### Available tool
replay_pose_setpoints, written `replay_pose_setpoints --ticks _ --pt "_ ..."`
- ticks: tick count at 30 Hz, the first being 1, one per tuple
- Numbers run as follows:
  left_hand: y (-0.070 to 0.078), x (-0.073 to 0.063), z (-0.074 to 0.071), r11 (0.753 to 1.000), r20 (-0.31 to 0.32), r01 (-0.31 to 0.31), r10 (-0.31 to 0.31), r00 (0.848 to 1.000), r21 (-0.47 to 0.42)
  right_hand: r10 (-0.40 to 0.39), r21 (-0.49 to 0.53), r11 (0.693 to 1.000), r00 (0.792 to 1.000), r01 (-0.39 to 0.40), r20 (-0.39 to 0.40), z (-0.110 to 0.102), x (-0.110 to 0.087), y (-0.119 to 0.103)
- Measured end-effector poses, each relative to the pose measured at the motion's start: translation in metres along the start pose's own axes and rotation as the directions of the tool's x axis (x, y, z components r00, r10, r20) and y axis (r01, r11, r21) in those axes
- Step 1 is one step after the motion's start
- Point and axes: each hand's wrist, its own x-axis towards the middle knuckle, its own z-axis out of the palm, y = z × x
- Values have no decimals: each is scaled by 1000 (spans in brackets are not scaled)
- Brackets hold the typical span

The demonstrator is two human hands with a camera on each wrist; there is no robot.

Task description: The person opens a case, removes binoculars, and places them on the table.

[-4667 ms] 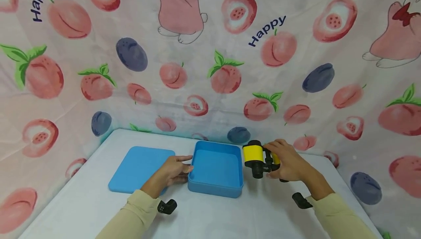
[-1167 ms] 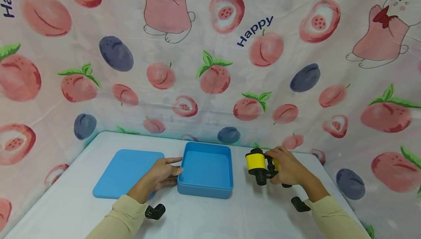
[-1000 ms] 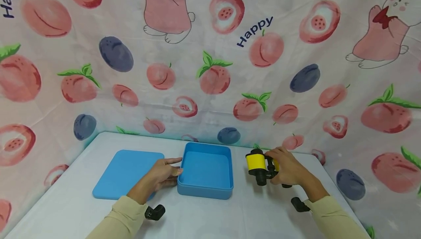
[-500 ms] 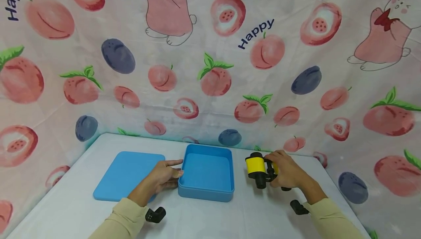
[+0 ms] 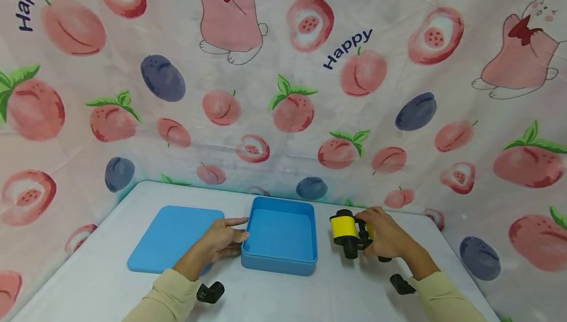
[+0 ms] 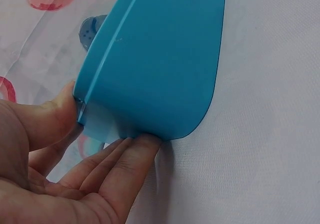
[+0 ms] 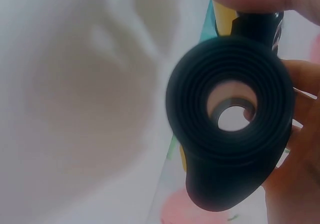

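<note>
My left hand grips the left side of an open square blue plastic box, thumb at the rim. In the left wrist view its fingers press against the outer wall low down. My right hand holds yellow-and-black binoculars from the right, a little to the right of the box and close over the white table. In the right wrist view one black eyecup fills the middle, and the holding fingers show through and beside it. Most of the right barrel is hidden behind my hand.
A flat blue lid lies left of the box, partly under my left forearm. Black wrist cameras hang by both sleeves. A fruit-print curtain rises behind the white table.
Since the oldest frame, my right hand has carried the binoculars slightly right, away from the box, and lower. Over the last second both hands stay put; the view shifts a little.
</note>
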Motion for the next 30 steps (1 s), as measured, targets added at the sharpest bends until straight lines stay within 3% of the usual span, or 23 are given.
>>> replay_pose_setpoints --ticks 30 --pt "-1 2 0 1000 -24 11 -11 1000 -4 -18 22 1000 1000 17 8 9 3 3"
